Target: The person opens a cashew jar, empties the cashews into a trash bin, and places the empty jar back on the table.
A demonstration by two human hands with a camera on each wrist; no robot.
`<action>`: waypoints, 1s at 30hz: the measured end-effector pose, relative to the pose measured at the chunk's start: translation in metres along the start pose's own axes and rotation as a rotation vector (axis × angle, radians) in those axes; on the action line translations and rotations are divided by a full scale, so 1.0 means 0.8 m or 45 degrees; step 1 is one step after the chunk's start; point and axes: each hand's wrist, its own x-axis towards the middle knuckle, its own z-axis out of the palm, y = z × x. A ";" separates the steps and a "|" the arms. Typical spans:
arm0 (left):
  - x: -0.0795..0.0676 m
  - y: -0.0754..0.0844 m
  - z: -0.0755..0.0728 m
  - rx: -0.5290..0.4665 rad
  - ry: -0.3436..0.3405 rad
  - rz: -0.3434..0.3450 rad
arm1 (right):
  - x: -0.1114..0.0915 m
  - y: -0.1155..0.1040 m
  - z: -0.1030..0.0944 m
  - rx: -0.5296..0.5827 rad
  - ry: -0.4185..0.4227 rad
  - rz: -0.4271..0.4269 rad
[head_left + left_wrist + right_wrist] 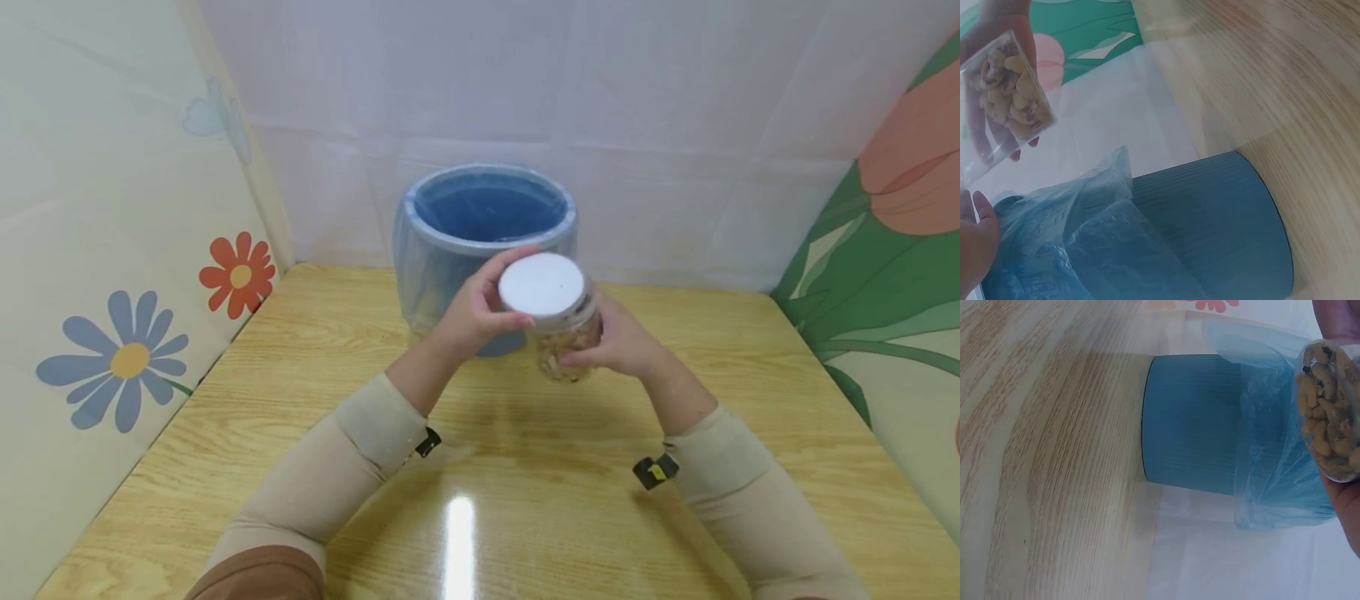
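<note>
A clear jar (pixel 564 348) of pale brown, cashew-like nuts is held up over the table, its round white lid (pixel 543 285) tilted toward the head camera. My left hand (pixel 474 310) grips the lid, thumb at its near edge and fingers around the far left side. Lower down, my right hand (pixel 626 337) holds the jar's body from the right, the thumb across its front. Through the clear wall in the right wrist view, the nuts (pixel 1329 419) lie against the jar's bottom, a few with dark spots. The left wrist view shows the right fingers behind the jar.
Just behind the hands stands a blue ribbed bin (pixel 1222 212), lined with a translucent blue bag (pixel 1266 437) folded over its rim. It stands on the wood-grain table (pixel 360 517) near the white back wall (pixel 660 192). Flower-printed panels flank both sides.
</note>
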 end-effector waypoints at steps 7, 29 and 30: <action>-0.007 -0.001 -0.006 -0.033 0.036 -0.022 | -0.004 0.007 -0.006 0.023 0.033 0.001; -0.022 -0.018 -0.014 -0.087 0.014 -0.158 | -0.019 0.028 -0.036 -0.007 0.165 0.111; -0.023 -0.020 -0.014 -0.097 0.010 -0.162 | -0.020 0.029 -0.038 0.003 0.170 0.123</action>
